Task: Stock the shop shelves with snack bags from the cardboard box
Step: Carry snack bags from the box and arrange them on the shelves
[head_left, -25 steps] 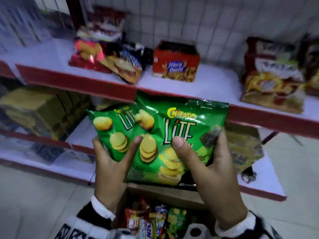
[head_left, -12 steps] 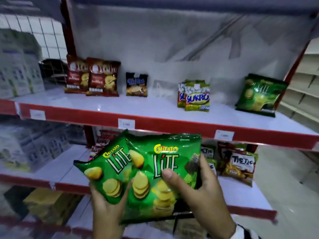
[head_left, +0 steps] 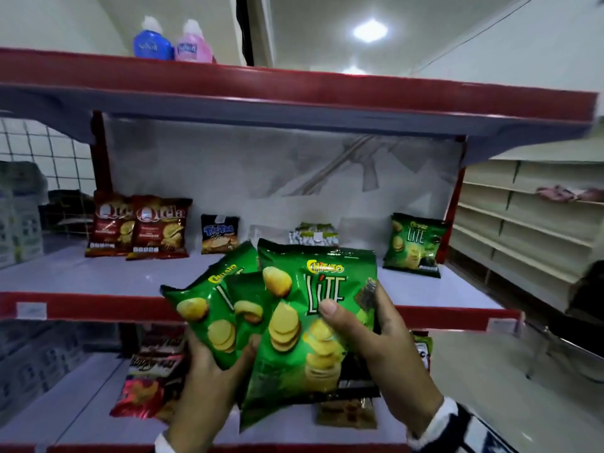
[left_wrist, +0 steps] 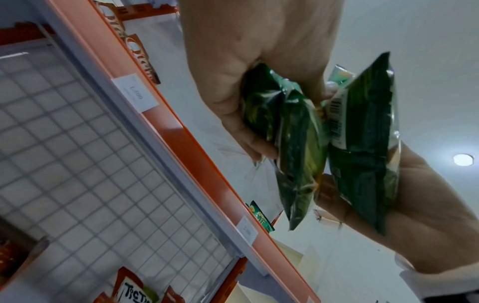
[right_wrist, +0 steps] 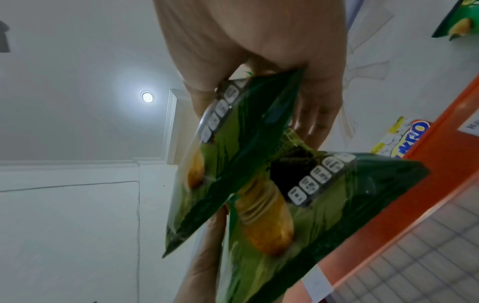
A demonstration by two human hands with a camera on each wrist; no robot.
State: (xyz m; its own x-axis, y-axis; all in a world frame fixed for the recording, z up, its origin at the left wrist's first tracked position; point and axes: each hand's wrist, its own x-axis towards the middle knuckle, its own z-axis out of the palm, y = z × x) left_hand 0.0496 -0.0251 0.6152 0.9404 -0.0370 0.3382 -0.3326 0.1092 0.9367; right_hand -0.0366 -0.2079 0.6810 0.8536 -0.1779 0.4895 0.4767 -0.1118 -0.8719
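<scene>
Several green Chitato Lite snack bags are fanned out in front of the middle shelf (head_left: 98, 305). My left hand (head_left: 212, 371) grips the left bag (head_left: 202, 308) and a middle bag (head_left: 248, 289) from below. My right hand (head_left: 376, 338) grips the front bag (head_left: 300, 322), thumb across its face. In the left wrist view my left hand (left_wrist: 259, 82) pinches two bags (left_wrist: 293, 133) beside the right-hand bag (left_wrist: 362, 133). In the right wrist view my right hand (right_wrist: 259, 51) holds its bag (right_wrist: 233, 153). One matching green bag (head_left: 415, 245) stands at the shelf's right end. The cardboard box is out of view.
On the middle shelf stand two red Qtela bags (head_left: 140, 227), a dark Tic Tac bag (head_left: 218, 233) and Sukro bags (head_left: 313, 237) partly behind my held bags. Blue (head_left: 152, 44) and pink (head_left: 192, 47) bottles sit on the top shelf. Cream shelving (head_left: 523, 223) stands at right.
Both hands have lifted the green bags from above the box up to the middle shelf. The box has dropped out of view. The bags have fanned apart, showing a third one.
</scene>
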